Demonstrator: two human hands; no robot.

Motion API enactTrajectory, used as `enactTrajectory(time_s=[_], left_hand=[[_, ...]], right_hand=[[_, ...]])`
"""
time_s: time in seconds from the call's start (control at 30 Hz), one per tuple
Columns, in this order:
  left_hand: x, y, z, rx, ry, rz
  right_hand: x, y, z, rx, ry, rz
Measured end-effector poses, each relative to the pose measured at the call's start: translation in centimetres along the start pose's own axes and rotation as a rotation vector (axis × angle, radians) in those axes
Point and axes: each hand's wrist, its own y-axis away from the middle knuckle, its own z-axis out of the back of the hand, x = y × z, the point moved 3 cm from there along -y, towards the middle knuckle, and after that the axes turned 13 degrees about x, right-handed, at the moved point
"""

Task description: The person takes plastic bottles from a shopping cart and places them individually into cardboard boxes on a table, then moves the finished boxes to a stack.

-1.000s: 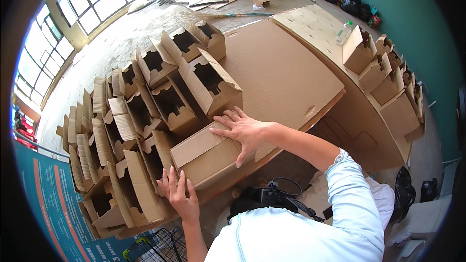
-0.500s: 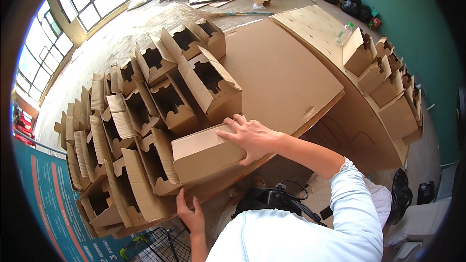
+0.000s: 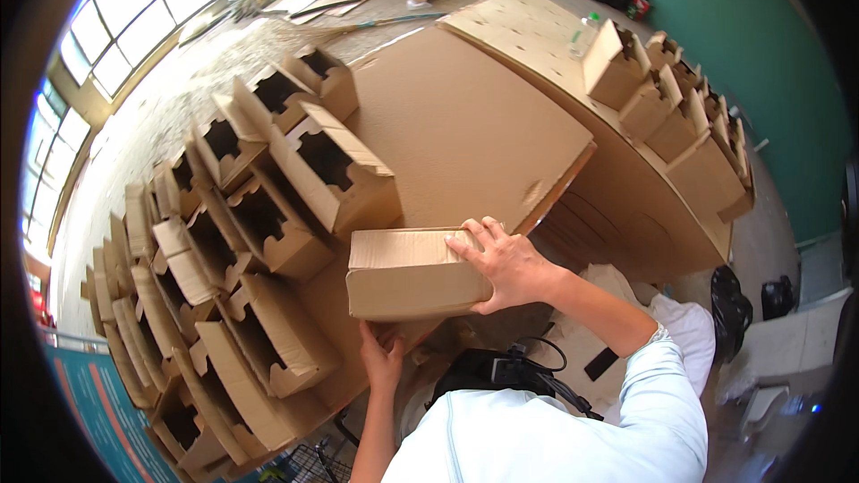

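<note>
Closed cardboard box (image 3: 413,273) held in both hands at the near edge of a cardboard-covered table (image 3: 465,125).
Right hand (image 3: 506,264) lies on the box's right end, fingers spread over its top edge; left hand (image 3: 383,353) supports it from beneath, fingers mostly hidden, so their state cannot be told. Open folded cartons (image 3: 268,215) stand in rows to the left; more cartons (image 3: 667,103) line the far right.

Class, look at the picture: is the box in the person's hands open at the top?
No: the box is closed, with both hands gripping it.
</note>
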Motion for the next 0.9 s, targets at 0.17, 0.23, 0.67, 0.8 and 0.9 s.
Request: enactTrajectory(time_s=[0.17,0.23,0.67,0.8,0.9], left_hand=[[-1.8,-4.5,-4.2,0.156,0.091,-0.098],[-3.3,-6.9,-5.8,0.198,0.068,-0.16],[-4.5,-23.9,-11.0,0.094,0.011,-0.377],[-6.2,-24.1,-10.1,0.062,-0.057,-0.344],[-6.6,-21.7,-11.7,0.114,0.028,-0.282]], right_hand=[[-4.0,2.7,0.1,0.006,-0.007,-0.164],[-5.7,3.2,0.1,-0.022,-0.012,-0.214],[-9.9,-7.5,0.1,-0.365,-0.081,-0.623],[-11.0,-15.2,1.5,-0.319,-0.145,-0.644],[-12.2,-19.5,3.3,-0.28,-0.141,-0.669]])
